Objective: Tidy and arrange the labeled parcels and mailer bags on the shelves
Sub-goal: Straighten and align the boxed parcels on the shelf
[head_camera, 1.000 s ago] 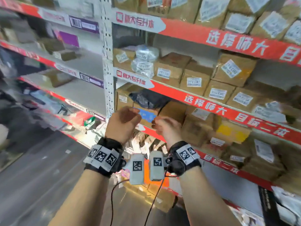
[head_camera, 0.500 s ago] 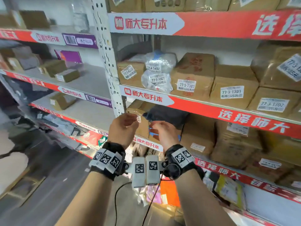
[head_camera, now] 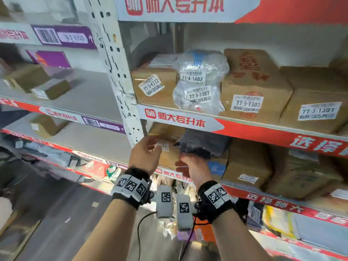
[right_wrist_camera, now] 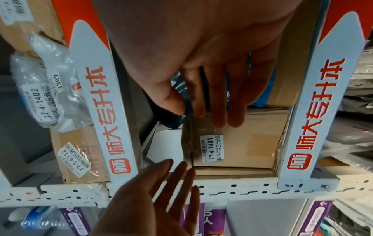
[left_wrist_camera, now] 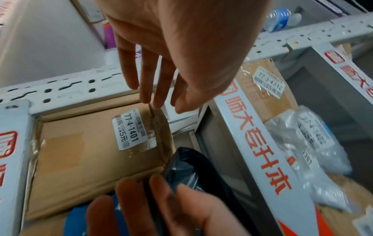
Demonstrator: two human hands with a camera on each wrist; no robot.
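Note:
A dark grey mailer bag (head_camera: 205, 144) lies on top of parcels on the middle shelf, beside a cardboard box labelled 77-4-1401 (head_camera: 168, 157). My right hand (head_camera: 185, 161) pinches the bag's front corner (right_wrist_camera: 171, 118) between thumb and fingers (right_wrist_camera: 220, 111). My left hand (head_camera: 152, 146) hovers at the box's upper left edge with straight fingers (left_wrist_camera: 145, 89), holding nothing. In the left wrist view the box (left_wrist_camera: 90, 159) fills the middle and the bag (left_wrist_camera: 193, 167) bulges to its right. The box label (right_wrist_camera: 212, 148) faces outward.
The shelf above holds a box marked 77-3-4312 (head_camera: 154, 85), two clear bags (head_camera: 199, 85) and boxes 77-3-7303 (head_camera: 252, 91) and 77-3-1301 (head_camera: 316, 102). A white perforated upright (head_camera: 120, 72) stands just left of my hands. The left bay (head_camera: 90, 95) carries a few small boxes.
Both hands have risen and moved closer to the middle shelf. My right hand has taken hold of the dark bag's corner; my left hand now sits by the 77-4-1401 box.

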